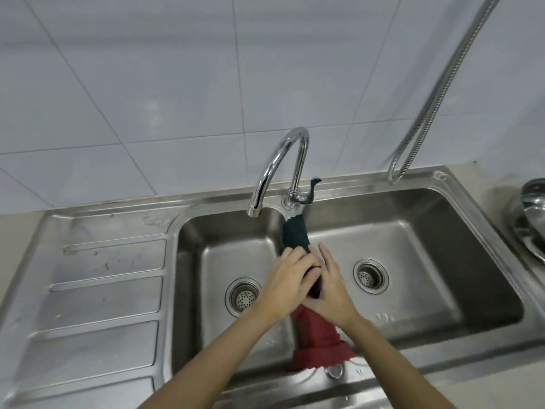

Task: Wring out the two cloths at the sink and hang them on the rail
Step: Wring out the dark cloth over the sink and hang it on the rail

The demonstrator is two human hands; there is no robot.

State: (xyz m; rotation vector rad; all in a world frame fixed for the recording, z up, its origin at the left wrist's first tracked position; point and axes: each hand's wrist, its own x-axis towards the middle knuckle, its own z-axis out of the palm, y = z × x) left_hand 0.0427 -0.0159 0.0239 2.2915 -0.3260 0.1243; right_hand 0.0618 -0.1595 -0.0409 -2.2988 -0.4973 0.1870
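Observation:
A dark green cloth (295,234) lies draped along the divider between the two basins of the steel sink (413,202), running from the tap base toward me. A red cloth (318,340) hangs over the same divider nearer the front edge. My left hand (290,273) curls its fingers over the near end of the dark green cloth. My right hand (331,287) presses against the same end from the right, fingers mostly straight, with a strip of dark cloth showing between the two hands. No rail is in view.
A chrome gooseneck tap (283,163) arches over the left basin; no water runs. A ribbed draining board (97,290) lies at left. A metal hose (436,98) hangs at the wall. Steel bowls (530,219) sit on the counter at right.

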